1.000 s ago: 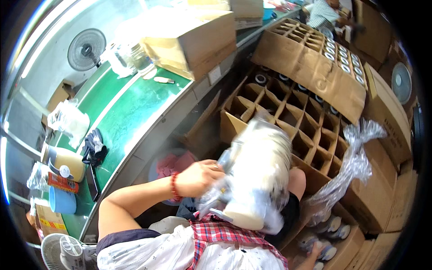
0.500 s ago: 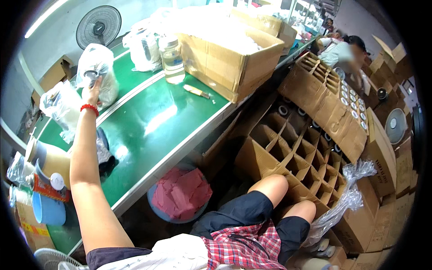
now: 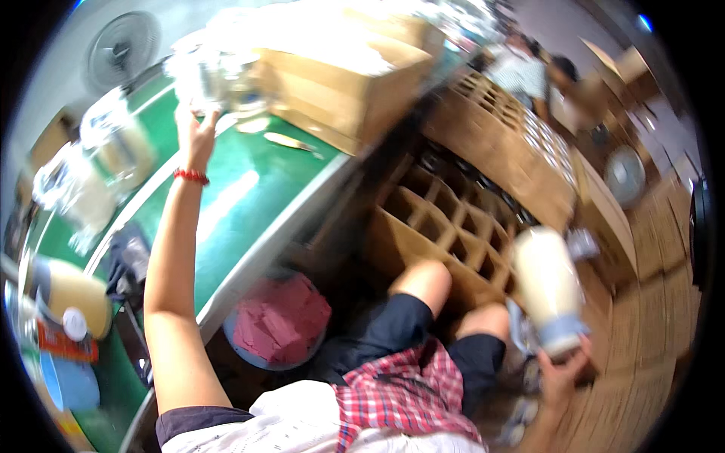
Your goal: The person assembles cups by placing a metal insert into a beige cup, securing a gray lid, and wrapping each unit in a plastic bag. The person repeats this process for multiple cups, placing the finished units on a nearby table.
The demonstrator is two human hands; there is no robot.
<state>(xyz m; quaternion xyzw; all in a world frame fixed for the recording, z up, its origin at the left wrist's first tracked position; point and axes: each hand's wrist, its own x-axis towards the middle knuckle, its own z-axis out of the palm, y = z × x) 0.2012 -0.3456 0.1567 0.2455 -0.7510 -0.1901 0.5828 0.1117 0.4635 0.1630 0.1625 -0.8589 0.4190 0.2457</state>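
My right hand (image 3: pixel 563 370) is closed on the lower end of a cream jug (image 3: pixel 545 283). The jug has a grey-blue band and handle and is held above the cartons at the right. My left hand (image 3: pixel 198 140), with a red bead bracelet at its wrist, reaches over the green belt (image 3: pixel 242 189). Its thumb and fingers are apart, at the lower edge of a plastic-wrapped item (image 3: pixel 198 79); blur and glare hide whether they touch it. Two plastic-wrapped cream jugs (image 3: pixel 121 143) stand to its left.
A divided carton (image 3: pixel 445 260) is by my knees, with another carton (image 3: pixel 498 158) tilted behind it. A utility knife (image 3: pixel 291 142) and an open box (image 3: pixel 317 98) lie on the belt. A blue tub (image 3: pixel 230 332) holds pink sheets. Other people sit at the far right.
My left hand has left one wrapped jug and moved right to another wrapped item. My right hand has come into view with a cream jug. The view has turned to the right.
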